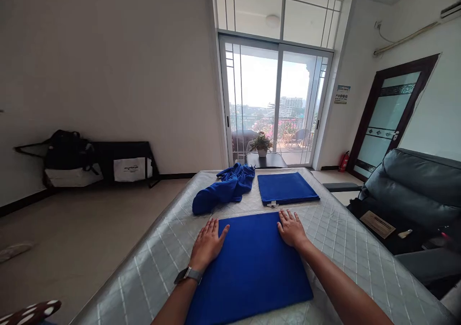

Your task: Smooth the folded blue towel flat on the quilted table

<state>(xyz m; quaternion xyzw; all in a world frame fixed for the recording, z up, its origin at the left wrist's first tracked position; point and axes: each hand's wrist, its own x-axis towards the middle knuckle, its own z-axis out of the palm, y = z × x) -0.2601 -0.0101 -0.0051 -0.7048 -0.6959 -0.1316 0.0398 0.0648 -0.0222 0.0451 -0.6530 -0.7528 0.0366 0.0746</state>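
Head view: flat blue cloth under two spread hands

Shows a quilted silver surface (151, 262) across the near middle, with sliding glass doors (279, 94) at the far side and a dark armchair (414, 183) to the right. On the near part of the silver surface, shows the near blue cloth (252, 267), laid flat between the forearms. Farther off to the right, shows the folded blue cloth (286, 186), smooth and apart from the near one; beside it to the left, the crumpled blue cloth (228, 188), heaped in loose folds. Against the wall at far left, shows a black backpack (68, 150). At the near cloth's far left corner, see the left hand (208, 243), palm down; at its far right corner, the right hand (291, 230), likewise palm down. See both open, apart from each other, clamped on nothing. Beyond the silver surface, see a potted plant (262, 145). On the left wrist, see a watch (188, 274); at the folded cloth's near edge, a small white tag (272, 204).
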